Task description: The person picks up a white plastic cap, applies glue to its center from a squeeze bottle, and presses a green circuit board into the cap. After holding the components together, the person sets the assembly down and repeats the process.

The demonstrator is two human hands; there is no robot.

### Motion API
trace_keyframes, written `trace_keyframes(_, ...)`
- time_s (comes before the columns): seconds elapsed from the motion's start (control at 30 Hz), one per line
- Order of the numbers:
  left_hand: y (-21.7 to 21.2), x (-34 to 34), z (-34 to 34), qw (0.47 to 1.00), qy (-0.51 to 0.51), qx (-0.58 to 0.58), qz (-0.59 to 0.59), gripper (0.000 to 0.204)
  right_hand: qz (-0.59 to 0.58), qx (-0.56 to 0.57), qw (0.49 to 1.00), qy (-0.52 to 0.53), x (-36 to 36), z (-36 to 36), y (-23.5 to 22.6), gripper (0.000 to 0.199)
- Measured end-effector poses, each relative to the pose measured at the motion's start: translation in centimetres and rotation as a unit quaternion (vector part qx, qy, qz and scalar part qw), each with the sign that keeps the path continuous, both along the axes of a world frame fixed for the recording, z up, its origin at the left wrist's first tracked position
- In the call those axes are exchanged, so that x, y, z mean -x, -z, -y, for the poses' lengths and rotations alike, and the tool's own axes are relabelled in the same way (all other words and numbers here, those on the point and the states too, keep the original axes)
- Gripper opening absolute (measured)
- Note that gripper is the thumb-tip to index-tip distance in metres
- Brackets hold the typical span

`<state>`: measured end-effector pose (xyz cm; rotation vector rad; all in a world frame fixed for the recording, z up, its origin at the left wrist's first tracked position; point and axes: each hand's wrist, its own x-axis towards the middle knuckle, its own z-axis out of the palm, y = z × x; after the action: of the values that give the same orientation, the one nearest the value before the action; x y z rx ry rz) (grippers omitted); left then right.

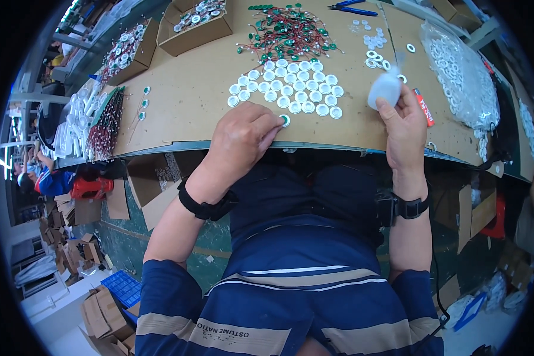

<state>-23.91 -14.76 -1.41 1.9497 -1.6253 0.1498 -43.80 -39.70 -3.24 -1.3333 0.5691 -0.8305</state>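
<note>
In my right hand point(406, 121) is a translucent white squeeze bottle point(384, 89) with a thin nozzle, held tilted with its tip pointing up and away. The fingertips of my left hand point(243, 137) are pinched at a small white round cap point(286, 121) with a green disc in it, near the table's front edge. Just beyond, several white round caps point(298, 86) lie spread in rows. Behind these is a heap of green discs with red wires point(291, 32). White rings point(374, 59) lie beyond the bottle.
Open cardboard boxes point(197, 32) of finished-looking parts stand at the far left. Bundled wires point(105, 127) and white plastic parts point(80, 113) lie left. A clear bag of white rings point(463, 77), a red tube point(424, 108) and blue-handled pliers point(353, 8) are on the right side.
</note>
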Motion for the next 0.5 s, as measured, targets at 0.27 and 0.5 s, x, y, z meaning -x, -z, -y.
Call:
trace_keyframes(0.27,-0.32,-0.36,0.02,1.000,0.020,-0.012,-0.017,0.012,-0.175,0.139,0.973,0.055,-0.38,0.97,-0.50,0.045)
trace_keyframes(0.5,-0.79,-0.30,0.24,0.999,0.027,-0.029,0.010,0.013,-0.211,0.170,0.960,0.067,-0.32,0.95,0.11,0.042)
